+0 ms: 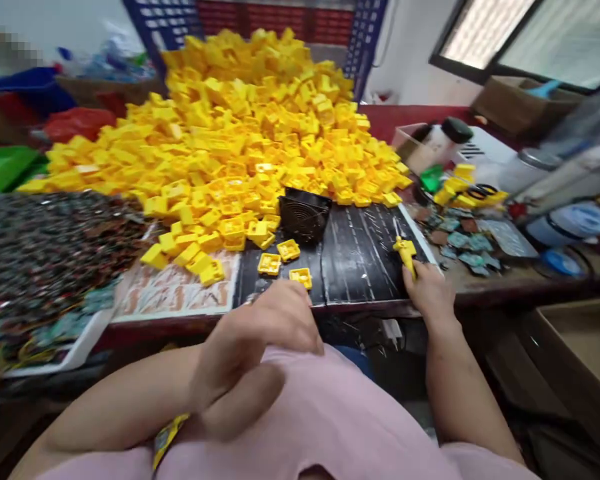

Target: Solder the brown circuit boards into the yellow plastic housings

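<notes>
My left hand (265, 320) is raised in front of my pink shirt, near the table's front edge. It is blurred, with bent fingers and the thumb apart from them; nothing shows between them. My right hand (430, 290), at the right end of the black work surface (363, 257), is closed round a yellow soldering gun (406, 252) whose thin metal tip points away from me. Beyond my left hand lie three open yellow plastic casings: one on the left (269, 264), one farther back (289, 250) and one nearest the hand (301, 277).
A big heap of yellow casings (260, 147) spills from a blue crate (365, 47). A small black fan (305, 217) stands before it. At left, a white tray (87, 340) holds many small wired parts. Green circuit boards (473, 243) and a dark-lidded jar (443, 143) are at right.
</notes>
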Motion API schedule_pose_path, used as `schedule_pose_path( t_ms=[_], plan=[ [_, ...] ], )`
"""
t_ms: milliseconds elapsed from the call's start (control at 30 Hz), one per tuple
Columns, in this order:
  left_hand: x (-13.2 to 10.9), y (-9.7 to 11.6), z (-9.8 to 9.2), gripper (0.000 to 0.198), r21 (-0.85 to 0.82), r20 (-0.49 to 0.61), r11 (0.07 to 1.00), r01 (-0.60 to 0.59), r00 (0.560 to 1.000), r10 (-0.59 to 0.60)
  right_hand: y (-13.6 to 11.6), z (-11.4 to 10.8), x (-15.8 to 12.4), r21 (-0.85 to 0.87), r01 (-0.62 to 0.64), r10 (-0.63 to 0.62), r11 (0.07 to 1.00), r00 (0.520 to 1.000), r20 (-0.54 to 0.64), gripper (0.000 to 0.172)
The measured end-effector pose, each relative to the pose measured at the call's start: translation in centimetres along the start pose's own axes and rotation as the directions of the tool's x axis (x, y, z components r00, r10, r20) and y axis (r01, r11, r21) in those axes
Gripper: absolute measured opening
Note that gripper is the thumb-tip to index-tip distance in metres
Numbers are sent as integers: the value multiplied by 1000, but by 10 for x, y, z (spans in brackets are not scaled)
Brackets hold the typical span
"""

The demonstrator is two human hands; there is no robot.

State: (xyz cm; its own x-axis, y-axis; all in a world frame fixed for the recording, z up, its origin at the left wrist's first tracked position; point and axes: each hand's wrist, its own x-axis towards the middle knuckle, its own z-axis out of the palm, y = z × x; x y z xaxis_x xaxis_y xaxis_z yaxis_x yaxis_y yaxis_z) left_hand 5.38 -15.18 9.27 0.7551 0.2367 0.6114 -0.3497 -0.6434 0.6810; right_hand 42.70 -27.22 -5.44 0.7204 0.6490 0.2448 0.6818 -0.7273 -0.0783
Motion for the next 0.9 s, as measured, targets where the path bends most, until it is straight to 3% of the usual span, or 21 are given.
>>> schedule_pose_path(
  t_ms=[67,133,200,267,333,367,433,500,600,633,667,700,733,800,900],
  plan=[
    [34,-41,12,21,-112,104,993,-24,994,36,7,-2,-17,25,-7,7,1000,999,-37,31],
    [54,-75,36,19,-63,279,991,121,955,-99,9,-6,-37,53,7,-2,999,996,-91,30],
    [64,-101,65,24,-39,406,931,362,857,-316,5,-11,-57,86,40,-26,996,986,-165,33],
    [70,-118,97,29,-111,459,787,607,733,-501,-3,-16,-74,125,100,-67,987,967,-248,37],
    [77,-125,131,37,-248,462,625,740,657,-595,-12,-22,-88,168,184,-124,968,940,-317,36],
    [81,-126,147,42,-320,458,568,758,649,-608,-16,-25,-94,189,225,-149,956,926,-348,34],
    [90,-122,176,39,-559,443,353,750,630,-638,-20,-32,-105,232,294,-185,927,899,-396,33],
    [100,-119,197,34,-696,429,144,703,569,-701,-18,-36,-117,245,334,-190,910,863,-469,43],
    [118,-118,209,25,-800,402,3,600,539,-740,-13,-32,-136,288,430,-162,855,751,-640,59],
    [124,-118,208,21,-822,377,2,569,547,-747,-12,-26,-142,354,527,-189,773,723,-664,54],
    [128,-117,206,18,-842,340,26,539,567,-750,-14,-18,-147,462,621,-296,633,746,-597,47],
    [131,-116,203,15,-855,297,72,514,598,-744,-17,-9,-149,513,646,-351,565,751,-559,37],
    [133,-114,199,14,-857,245,142,495,633,-734,-21,1,-148,544,632,-361,552,769,-527,37],
    [131,-108,192,17,-822,167,281,495,681,-713,-31,21,-133,592,556,-286,584,823,-491,56],
    [122,-98,189,23,-733,196,348,585,671,-715,-41,39,-86,577,516,-324,633,854,-408,62]
  ],
)
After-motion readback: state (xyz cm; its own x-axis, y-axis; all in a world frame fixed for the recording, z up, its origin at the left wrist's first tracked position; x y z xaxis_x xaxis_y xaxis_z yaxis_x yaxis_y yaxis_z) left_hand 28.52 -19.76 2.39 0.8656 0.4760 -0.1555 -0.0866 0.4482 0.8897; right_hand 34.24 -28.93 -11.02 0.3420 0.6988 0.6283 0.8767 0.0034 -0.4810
